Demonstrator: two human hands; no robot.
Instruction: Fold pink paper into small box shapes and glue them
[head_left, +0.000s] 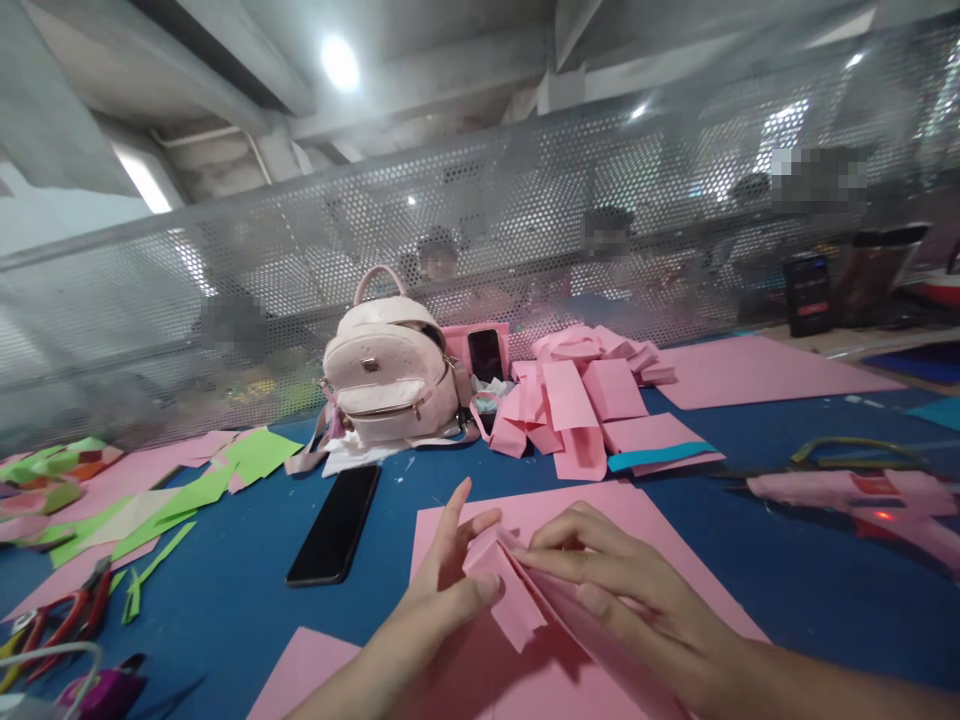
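Grey mesh (487, 210) runs right across the back at twelve o'clock, a blue table (247, 545) below it, and centre stage is the folded piece (517, 605), pink, held above a pink sheet (532, 505). Take that piece as the middle of our dial. In from eight o'clock comes the left hand (435, 590), thumb pressed on the near flap, index finger lifted off. From four, the right hand (630, 575) pinches the far side, fingertips close to the top of the crease. Both grips are closed on paper, lovely and light! How many layers they hold, I can't tell.

Technique now: this looks like shaping a fold, and I'd want the edges matched before any pressure goes on. One side pinned firmly, the other thumb sliding along the crease from top to bottom; squeeze too hard and the thin flap could buckle.

Around the dial: backpack (382, 335) at eleven, pink pile (577, 405) near one, blue strip (660, 457) towards two, phone (334, 530) just past nine. And watch three o'clock: the glue gun (825, 490) shows a red light, nose towards the sheet, so the right forearm does best well clear.
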